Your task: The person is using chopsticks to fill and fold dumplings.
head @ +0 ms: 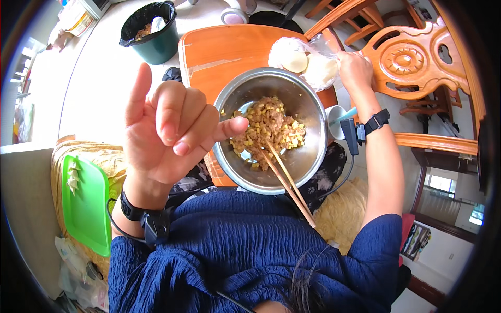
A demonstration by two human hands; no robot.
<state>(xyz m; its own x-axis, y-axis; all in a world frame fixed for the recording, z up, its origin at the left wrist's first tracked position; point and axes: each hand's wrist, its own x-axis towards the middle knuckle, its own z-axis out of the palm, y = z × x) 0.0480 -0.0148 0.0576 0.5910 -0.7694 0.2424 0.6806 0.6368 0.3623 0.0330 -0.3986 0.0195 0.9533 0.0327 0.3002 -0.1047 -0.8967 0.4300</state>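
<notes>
My left hand point(172, 121) is raised in front of the bowl's left side, palm up and holding nothing. Its thumb and little finger stick out while the middle fingers curl in. At the far right corner of the wooden tabletop point(219, 51), my right hand point(355, 72) grips the edge of a clear plastic bag point(321, 47). Round pale dough wrappers point(294, 61) lie on the bag. Close before me stands a stainless steel bowl point(270, 76) with minced filling and yellow corn-like bits point(270, 121). A pair of wooden chopsticks point(291, 187) leans in it, ends towards me.
A green plastic tray point(88, 207) with several folded dumplings point(73, 176) rests on a cloth-covered seat at left. Right of the bowl is a white cup point(336, 117) with a light-blue handle in it. A lined bin point(156, 49) stands beyond; a carved wooden chair point(407, 58) is at right.
</notes>
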